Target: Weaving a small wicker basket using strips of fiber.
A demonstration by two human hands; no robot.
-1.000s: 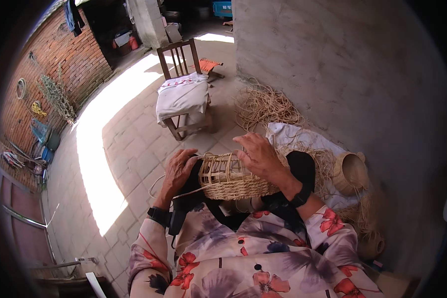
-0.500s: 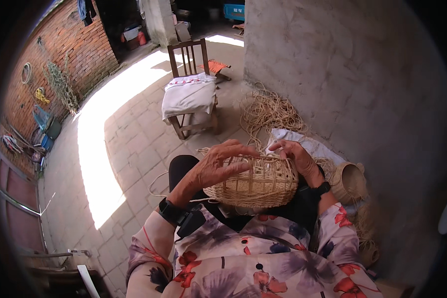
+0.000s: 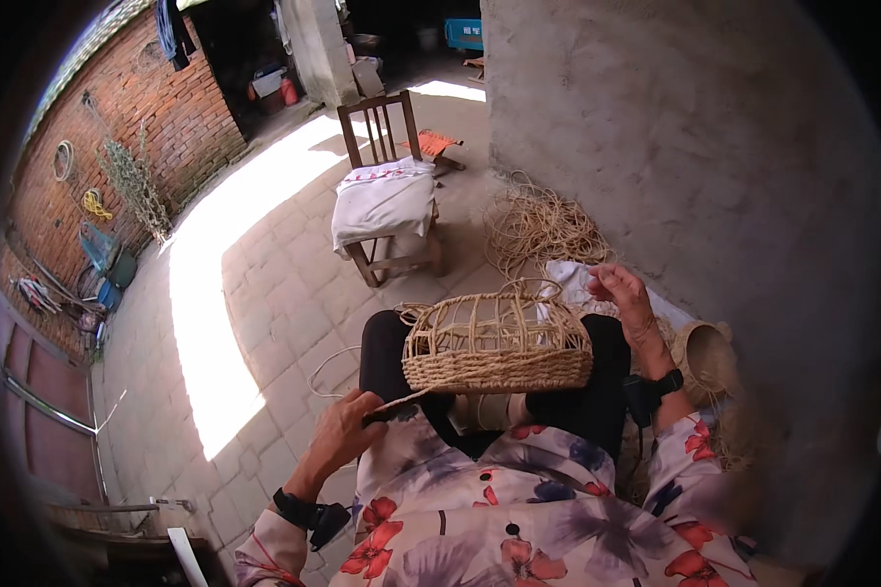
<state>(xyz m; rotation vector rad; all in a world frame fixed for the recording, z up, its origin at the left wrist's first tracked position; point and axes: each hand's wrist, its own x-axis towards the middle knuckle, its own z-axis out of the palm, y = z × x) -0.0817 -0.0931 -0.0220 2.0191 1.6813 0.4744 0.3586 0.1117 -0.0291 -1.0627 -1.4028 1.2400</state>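
A woven straw-coloured basket (image 3: 499, 367) rests across my knees, its lower wall tightly woven and its upper part an open lattice of cords. From its left side a twisted straw cord (image 3: 404, 400) runs to my left hand (image 3: 346, 430), which is closed on it. Past the basket's right rim, my right hand (image 3: 625, 295) is raised in the air, apart from it. Its fingers are loosely bent and spread, and nothing shows between them.
Loose straw cord (image 3: 543, 227) lies heaped by the grey wall (image 3: 675, 147). A second woven basket (image 3: 705, 357) lies on its side at my right. Ahead stands a wooden chair (image 3: 387, 191) draped with white cloth, with a low orange-seated stool (image 3: 438, 143) behind it.
My left hand has come off the basket's rim, down and left, and now grips the cord. My right hand has lifted away to the upper right. The basket's lattice is now uncovered.
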